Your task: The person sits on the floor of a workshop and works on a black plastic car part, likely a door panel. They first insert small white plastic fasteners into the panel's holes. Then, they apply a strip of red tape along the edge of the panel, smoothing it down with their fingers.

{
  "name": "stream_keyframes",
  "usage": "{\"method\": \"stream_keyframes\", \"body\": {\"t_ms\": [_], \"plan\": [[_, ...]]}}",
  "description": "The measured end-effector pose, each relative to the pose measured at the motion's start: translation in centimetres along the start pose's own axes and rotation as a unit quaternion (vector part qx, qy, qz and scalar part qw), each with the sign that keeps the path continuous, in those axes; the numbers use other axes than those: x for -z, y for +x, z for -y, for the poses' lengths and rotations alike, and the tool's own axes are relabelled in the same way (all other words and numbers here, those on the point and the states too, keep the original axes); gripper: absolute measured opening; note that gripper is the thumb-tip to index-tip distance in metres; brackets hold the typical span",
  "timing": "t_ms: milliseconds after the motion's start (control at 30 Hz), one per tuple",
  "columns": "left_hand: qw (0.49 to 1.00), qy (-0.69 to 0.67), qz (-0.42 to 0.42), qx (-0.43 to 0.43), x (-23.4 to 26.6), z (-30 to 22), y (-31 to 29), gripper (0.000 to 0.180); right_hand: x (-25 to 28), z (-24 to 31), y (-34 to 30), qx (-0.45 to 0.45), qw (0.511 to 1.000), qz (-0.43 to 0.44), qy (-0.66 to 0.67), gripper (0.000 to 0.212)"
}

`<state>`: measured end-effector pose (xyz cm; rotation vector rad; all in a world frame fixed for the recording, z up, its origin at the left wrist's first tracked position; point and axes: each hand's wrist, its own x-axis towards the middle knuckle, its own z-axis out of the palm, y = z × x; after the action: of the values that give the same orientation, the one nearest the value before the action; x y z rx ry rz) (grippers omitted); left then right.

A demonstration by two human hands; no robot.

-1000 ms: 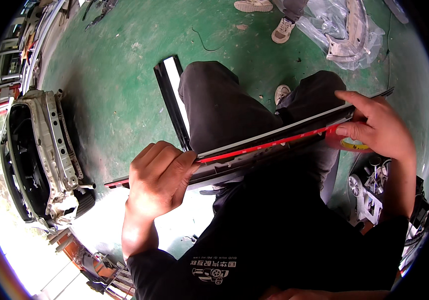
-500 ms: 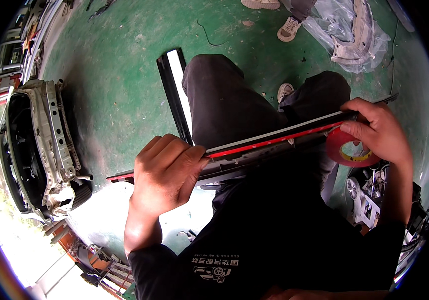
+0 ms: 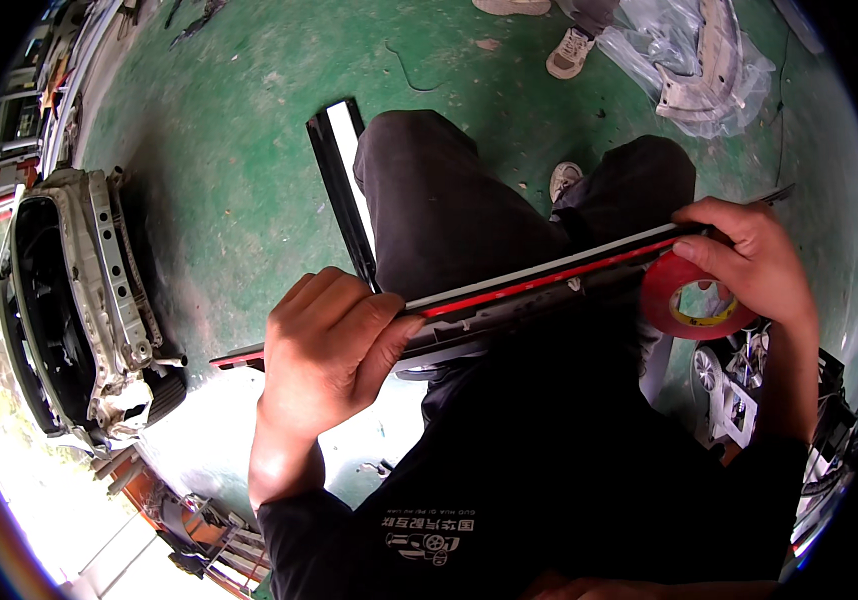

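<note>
Closest in, a black shirt (image 3: 589,450) with a pale print on its chest fills the lower middle, between the two forearms. Beyond it, the hands are well apart, both clamped on one long black trim strip (image 3: 494,327), which lies slantwise across the lap, its right end farther from the body. The left hand (image 3: 324,340) is wrapped over the strip near its left end, knuckles up, thumb along the near side; a short piece sticks out past the fist. The right hand (image 3: 749,255) pinches the strip toward the other end, thumb on the near side and forefinger over the far edge. A narrow red tape band (image 3: 549,283) runs along the strip between the hands, and a red tape roll (image 3: 663,302) hangs just below the right thumb.

Under the strip are the knees in dark trousers (image 3: 429,200), with a light shoe (image 3: 566,180) showing between them. Beside the left knee a second strip (image 3: 328,165), black with a white band, slants away. Farther off, on the green floor (image 3: 239,150), stand a cut car body section (image 3: 114,290) at left and, at upper right, a pale curved part (image 3: 704,90) on clear plastic sheeting (image 3: 639,55), near another shoe (image 3: 569,53).
</note>
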<state>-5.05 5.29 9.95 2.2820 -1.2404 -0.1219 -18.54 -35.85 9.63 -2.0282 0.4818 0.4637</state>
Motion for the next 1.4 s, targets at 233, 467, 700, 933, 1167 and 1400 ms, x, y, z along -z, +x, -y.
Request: {"method": "stream_keyframes", "body": {"t_ms": [233,467,700,933,1167,1400], "plan": [[1.000,-0.007,0.011,0.020,0.2,-0.4,0.4,0.021,-0.2,-1.1,-0.1,0.033,0.999,-0.011,0.009,0.026],[0.999,-0.006,0.024,0.033,0.2,-0.9,1.0,0.020,-0.2,-0.7,-0.3,0.019,1.000,-0.007,0.013,0.026],[0.999,-0.029,0.022,0.034,-0.1,-1.6,1.9,0.017,-0.2,-0.5,-0.4,0.000,0.999,0.002,0.035,0.024],[0.999,-0.021,0.035,0.013,-0.9,-2.6,3.2,0.017,-0.2,0.0,-0.7,0.005,0.999,0.001,0.032,0.023],[0.999,-0.014,0.030,-0.002,-2.1,-3.1,4.2,0.017,0.2,-0.2,-0.5,0.024,1.000,0.000,-0.001,0.027],[0.999,-0.009,0.032,-0.016,-3.0,-4.1,5.3,0.016,0.3,-0.5,-0.4,0.046,0.999,0.006,-0.006,0.030]]}}
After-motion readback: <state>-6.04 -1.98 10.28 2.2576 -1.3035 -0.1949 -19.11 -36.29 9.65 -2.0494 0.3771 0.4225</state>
